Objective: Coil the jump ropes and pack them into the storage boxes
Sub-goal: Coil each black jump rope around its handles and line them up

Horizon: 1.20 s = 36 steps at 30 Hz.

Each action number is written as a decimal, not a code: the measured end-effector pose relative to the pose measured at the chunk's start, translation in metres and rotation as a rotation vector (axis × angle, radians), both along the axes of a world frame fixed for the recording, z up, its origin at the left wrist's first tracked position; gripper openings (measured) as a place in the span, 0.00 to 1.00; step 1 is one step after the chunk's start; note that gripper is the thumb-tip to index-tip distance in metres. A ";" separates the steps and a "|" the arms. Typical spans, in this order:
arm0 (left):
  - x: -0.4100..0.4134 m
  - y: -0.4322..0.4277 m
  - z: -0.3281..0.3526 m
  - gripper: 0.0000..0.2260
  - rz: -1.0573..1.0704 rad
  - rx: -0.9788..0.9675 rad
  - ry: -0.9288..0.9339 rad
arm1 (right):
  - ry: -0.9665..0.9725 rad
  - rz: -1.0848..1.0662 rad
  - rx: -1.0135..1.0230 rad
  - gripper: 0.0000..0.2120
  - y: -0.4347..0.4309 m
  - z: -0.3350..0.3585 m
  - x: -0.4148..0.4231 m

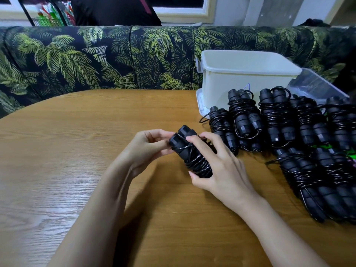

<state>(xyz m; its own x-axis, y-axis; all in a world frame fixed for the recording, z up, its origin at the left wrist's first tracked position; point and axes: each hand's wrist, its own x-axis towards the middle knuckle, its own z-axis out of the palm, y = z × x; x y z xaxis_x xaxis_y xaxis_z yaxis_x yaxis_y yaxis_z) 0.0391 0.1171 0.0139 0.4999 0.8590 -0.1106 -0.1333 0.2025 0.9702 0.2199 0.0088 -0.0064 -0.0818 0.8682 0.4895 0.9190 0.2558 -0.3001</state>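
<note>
Above the middle of the wooden table (77, 151), both hands hold one black jump rope (189, 153), its two thick handles laid side by side and its thin glossy cord wound many times around them into a tight bundle. The right hand (217, 168) is closed around the lower half of the bundle, thumb under it and fingers over the top, while the left hand (148, 147) pinches the upper end near the ridged handle caps. To the right lies a pile of coiled ropes (289, 132), all black and wrapped the same way, set close together in rough rows with a few loose cord loops sticking out. Just behind the pile stands an open white storage box (240, 81), resting on what looks like its lid, and beside it to the right sits a clear plastic container (316, 83), tilted. The tabletop is light brown with visible grain and a rounded far edge. Behind it runs a bench seat (96, 58) upholstered in dark fabric printed with green palm leaves, and above that a white window frame (183, 13).
</note>
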 end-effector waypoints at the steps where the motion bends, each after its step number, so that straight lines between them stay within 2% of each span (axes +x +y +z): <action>1: -0.002 0.002 -0.001 0.06 -0.027 0.011 0.017 | 0.008 -0.001 -0.005 0.38 0.000 -0.001 -0.001; 4: -0.008 0.004 -0.003 0.07 -0.152 -0.003 0.014 | 0.066 0.019 -0.044 0.38 0.001 -0.005 -0.003; 6: -0.007 0.003 -0.005 0.08 -0.173 0.062 0.033 | 0.156 0.015 -0.079 0.39 0.001 -0.006 -0.004; 10: 0.006 0.000 -0.009 0.16 0.105 0.421 0.230 | 0.222 -0.012 -0.119 0.40 0.005 -0.006 0.000; 12: 0.011 -0.002 -0.009 0.19 0.172 0.589 0.280 | 0.232 -0.026 -0.124 0.39 0.006 -0.006 0.002; 15: 0.011 -0.004 -0.009 0.14 0.170 0.742 0.309 | 0.231 -0.028 -0.128 0.39 0.005 -0.005 0.002; 22: 0.012 -0.010 -0.004 0.08 0.158 0.663 0.277 | 0.209 -0.065 -0.109 0.41 0.006 -0.009 -0.002; 27: 0.015 -0.011 -0.008 0.08 0.156 0.800 0.314 | 0.211 -0.117 -0.089 0.41 0.007 -0.011 -0.006; 30: 0.016 -0.010 -0.011 0.07 0.124 0.819 0.317 | 0.216 -0.128 -0.103 0.41 0.006 -0.011 -0.006; 32: 0.016 -0.008 -0.013 0.05 0.091 0.732 0.285 | 0.186 -0.143 -0.114 0.41 0.005 -0.010 -0.006; 36: 0.021 -0.009 -0.018 0.06 0.055 0.413 0.139 | 0.089 -0.211 -0.130 0.41 0.005 -0.008 -0.006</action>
<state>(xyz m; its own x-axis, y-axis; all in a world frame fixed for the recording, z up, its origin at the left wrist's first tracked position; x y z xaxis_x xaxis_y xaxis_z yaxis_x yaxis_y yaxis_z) 0.0597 0.1084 -0.0046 0.4565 0.8703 0.1851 0.0043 -0.2102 0.9776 0.2140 0.0139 -0.0144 0.1455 0.9178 0.3695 0.9166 0.0155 -0.3996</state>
